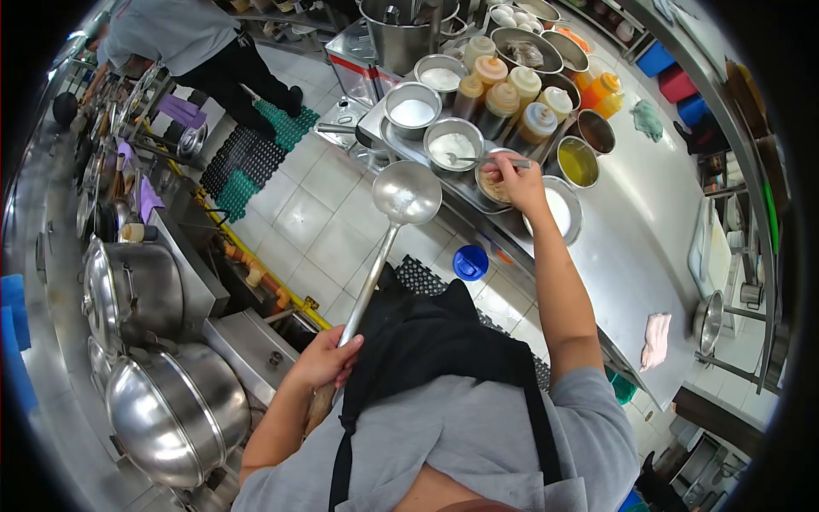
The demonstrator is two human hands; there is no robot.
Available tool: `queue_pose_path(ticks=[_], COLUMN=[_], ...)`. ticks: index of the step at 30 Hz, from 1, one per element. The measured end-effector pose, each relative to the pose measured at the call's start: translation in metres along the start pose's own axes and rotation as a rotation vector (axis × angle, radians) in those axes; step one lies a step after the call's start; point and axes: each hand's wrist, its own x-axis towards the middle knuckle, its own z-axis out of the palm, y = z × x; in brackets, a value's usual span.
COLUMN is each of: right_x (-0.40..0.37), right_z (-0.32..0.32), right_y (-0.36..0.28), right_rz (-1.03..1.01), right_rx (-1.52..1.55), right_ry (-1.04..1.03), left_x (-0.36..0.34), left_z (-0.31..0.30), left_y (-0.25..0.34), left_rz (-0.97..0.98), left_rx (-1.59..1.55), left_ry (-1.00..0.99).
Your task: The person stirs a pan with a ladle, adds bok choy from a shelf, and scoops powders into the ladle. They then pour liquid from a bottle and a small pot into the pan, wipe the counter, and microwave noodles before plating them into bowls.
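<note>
My left hand is wrapped round the long handle of a large metal ladle, whose wide bowl is up in front of me over the floor. My right hand grips a spoon by its handle. The spoon's tip rests in white powder in a round metal container. Under my right hand is a container of brownish seasoning, partly hidden. A container of white powder stands beside my right forearm, and two more with white contents are farther off.
Several squeeze bottles crowd the steel counter, near a pot of yellow-green liquid. A pink cloth lies at its near end. Large pots line my left. Another person stands at the far left on mats.
</note>
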Motion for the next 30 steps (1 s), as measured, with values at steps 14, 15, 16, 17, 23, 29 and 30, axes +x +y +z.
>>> queue_pose_path(ticks=[14, 15, 16, 17, 23, 29, 30], right_x=[-0.026, -0.028, -0.023, -0.016, 0.068, 0.112, 0.112], right_z=[-0.006, 0.0, 0.009, 0.017, 0.058, 0.083, 0.084], right_y=[-0.072, -0.082, -0.083, -0.083, -0.061, -0.017, -0.015], right_rz=[0.007, -0.088, -0.091, -0.28, -0.554, -0.096, -0.092], right_rx=[0.262, 0.13, 0.13, -0.047, -0.491, -0.146, -0.149], right_ry=[-0.031, -0.051, -0.057, 0.007, 0.001, -0.018, -0.023], left_x=[0.008, 0.007, 0.006, 0.006, 0.006, 0.005, 0.004], left_z=[-0.004, -0.004, -0.005, -0.005, -0.02, -0.038, -0.041], left_y=[0.009, 0.012, 0.014, 0.015, 0.01, 0.004, 0.002], left_rz=[0.013, 0.001, 0.004, -0.004, -0.001, 0.013, 0.016], left_rx=[-0.025, -0.033, -0.038, -0.04, -0.079, -0.135, -0.142], left_ry=[0.002, -0.008, -0.005, -0.012, -0.019, 0.01, 0.016])
